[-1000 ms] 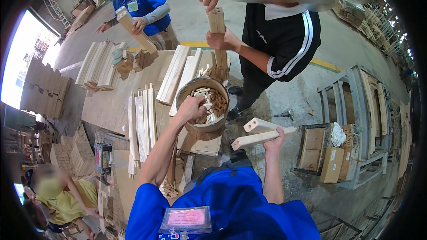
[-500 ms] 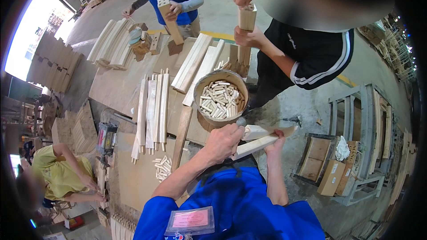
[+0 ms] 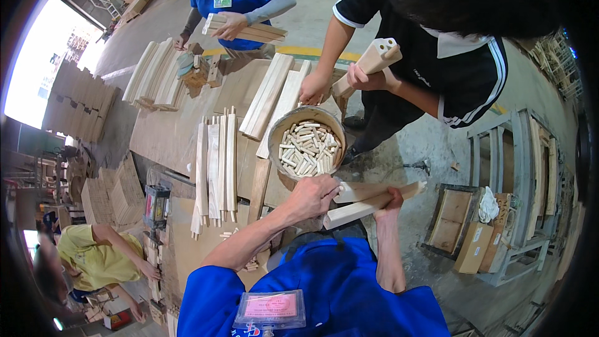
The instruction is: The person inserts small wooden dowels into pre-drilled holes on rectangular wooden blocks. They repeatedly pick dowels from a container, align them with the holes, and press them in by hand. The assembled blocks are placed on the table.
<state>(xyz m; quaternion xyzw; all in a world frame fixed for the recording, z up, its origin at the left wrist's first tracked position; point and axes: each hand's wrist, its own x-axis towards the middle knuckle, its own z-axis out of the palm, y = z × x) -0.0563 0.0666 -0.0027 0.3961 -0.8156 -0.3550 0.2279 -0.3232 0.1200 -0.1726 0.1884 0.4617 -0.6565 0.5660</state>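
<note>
My right hand [image 3: 389,203] is closed around two pale wooden bars [image 3: 364,206], which lie at a narrow angle to each other in front of my body. Small pegs stick out of the bars' right end. My left hand [image 3: 312,200] is closed in a pinch at their left end; a small pale bit shows at its fingertips, too little to name. Just beyond that hand stands a round bucket [image 3: 272,147] filled with short wooden dowels [image 3: 310,148].
Long wooden strips with pegged ends [image 3: 215,165] and thicker bars [image 3: 268,97] lie on the worktable [image 3: 163,131]. A co-worker's hand [image 3: 317,87] reaches beside the bucket. Another person [image 3: 240,0] holds bars at the far side. Cardboard boxes [image 3: 474,246] and a metal rack [image 3: 518,256] stand right.
My left hand stays at the bars' end; a grey rounded thing beside it no longer shows. The co-worker across has lowered one hand beside the bucket. The far person's bars have tipped from upright to level.
</note>
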